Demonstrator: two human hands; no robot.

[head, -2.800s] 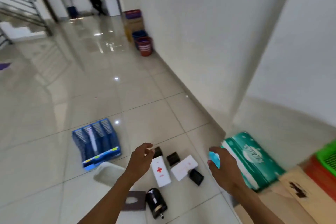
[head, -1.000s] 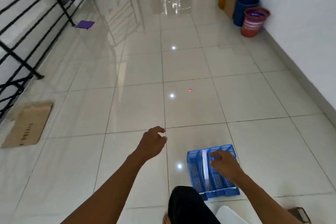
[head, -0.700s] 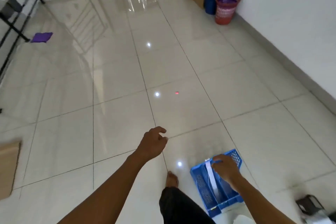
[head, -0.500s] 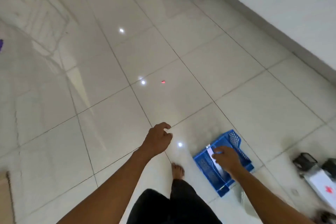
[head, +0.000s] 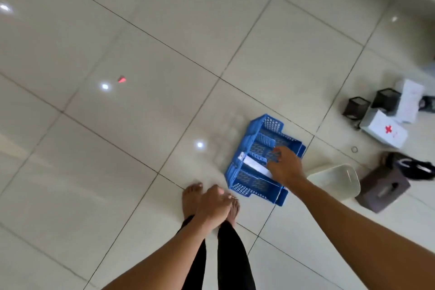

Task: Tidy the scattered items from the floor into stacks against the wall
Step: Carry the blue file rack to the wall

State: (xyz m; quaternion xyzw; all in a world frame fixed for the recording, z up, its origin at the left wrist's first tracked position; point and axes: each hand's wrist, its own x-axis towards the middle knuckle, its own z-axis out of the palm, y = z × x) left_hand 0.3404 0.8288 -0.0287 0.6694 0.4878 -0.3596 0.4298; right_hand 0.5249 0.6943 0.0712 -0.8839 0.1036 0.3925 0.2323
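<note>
Single head view, looking steeply down at floor [head: 141,30], standing height.

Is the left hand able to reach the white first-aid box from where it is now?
Probably not directly: the left hand hangs near the feet, and the first-aid box lies far right, beyond the blue tray and the right hand.

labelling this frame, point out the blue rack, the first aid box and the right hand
blue rack [head: 268,125], head view, on its perforated far end wall
first aid box [head: 386,130], head view, on the white lid by the red cross
right hand [head: 286,168], head view, on its back
</note>
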